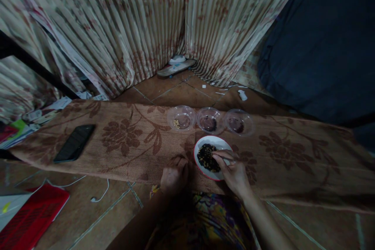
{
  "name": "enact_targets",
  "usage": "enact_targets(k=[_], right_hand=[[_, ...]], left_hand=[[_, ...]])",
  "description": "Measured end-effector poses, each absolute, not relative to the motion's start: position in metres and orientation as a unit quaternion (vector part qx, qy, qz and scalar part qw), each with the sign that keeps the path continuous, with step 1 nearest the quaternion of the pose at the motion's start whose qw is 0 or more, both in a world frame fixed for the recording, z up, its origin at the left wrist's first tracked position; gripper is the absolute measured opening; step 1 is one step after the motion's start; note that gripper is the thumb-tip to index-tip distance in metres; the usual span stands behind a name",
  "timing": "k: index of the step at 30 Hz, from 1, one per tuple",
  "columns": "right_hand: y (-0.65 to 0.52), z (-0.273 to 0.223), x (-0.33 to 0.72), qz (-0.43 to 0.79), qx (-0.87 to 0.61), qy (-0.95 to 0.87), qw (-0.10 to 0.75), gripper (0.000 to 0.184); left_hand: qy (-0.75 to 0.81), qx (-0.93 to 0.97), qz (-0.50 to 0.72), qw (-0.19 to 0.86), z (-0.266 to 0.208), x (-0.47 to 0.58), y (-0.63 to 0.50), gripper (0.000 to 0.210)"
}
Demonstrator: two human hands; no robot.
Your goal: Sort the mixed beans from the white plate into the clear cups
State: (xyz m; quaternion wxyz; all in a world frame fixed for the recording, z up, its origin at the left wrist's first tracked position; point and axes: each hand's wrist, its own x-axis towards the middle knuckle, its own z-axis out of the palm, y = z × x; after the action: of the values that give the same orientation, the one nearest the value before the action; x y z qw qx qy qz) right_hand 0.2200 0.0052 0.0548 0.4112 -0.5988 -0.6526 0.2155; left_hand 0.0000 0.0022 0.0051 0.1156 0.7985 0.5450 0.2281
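My right hand (233, 168) reaches over the right rim of a white plate (224, 145) with a red edge. Its thumb and forefinger are pinched together over a pile of dark and pale beans or seeds (207, 157); what is between the fingertips is too small to make out. To the left of the plate, my left hand (175, 175) rests on the cloth with curled fingers, and no object shows in it. Behind the plate stand three clear plastic bowls: the left bowl (187, 119) contains pale grains, the middle bowl (209, 120) black ones, the right bowl (238, 122) dark reddish ones.
A brown flowered cloth (164, 144) covers the long, narrow table. Toward its left end lies a dark phone (74, 143). Papers (60, 103) are at the far left, and a red bag or packet (38, 215) is on the tiled floor. A skateboard (175, 68) stands by the striped curtains (146, 19).
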Motion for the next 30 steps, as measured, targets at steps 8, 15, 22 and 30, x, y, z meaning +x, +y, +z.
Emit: enact_targets(k=[8, 15, 22, 30], right_hand=[[0.0070, 0.0530, 0.2195, 0.203, -0.592, -0.667, 0.404, 0.026], [0.0064, 0.0513, 0.2178, 0.191, -0.596, -0.671, 0.397, 0.026], [0.0076, 0.0525, 0.2166, 0.198, -0.586, -0.672, 0.407, 0.025], [0.0097, 0.0510, 0.2155, 0.177, -0.586, -0.683, 0.397, 0.026]], left_hand=[[0.547, 0.798, 0.225, 0.112, 0.0064, 0.0006, 0.0022, 0.022], [0.542, 0.800, 0.236, 0.105, 0.0046, 0.0001, 0.0022, 0.020], [0.544, 0.798, 0.235, 0.104, 0.0042, 0.0007, 0.0022, 0.017], [0.543, 0.797, 0.238, 0.115, 0.0053, 0.0005, 0.0021, 0.019]])
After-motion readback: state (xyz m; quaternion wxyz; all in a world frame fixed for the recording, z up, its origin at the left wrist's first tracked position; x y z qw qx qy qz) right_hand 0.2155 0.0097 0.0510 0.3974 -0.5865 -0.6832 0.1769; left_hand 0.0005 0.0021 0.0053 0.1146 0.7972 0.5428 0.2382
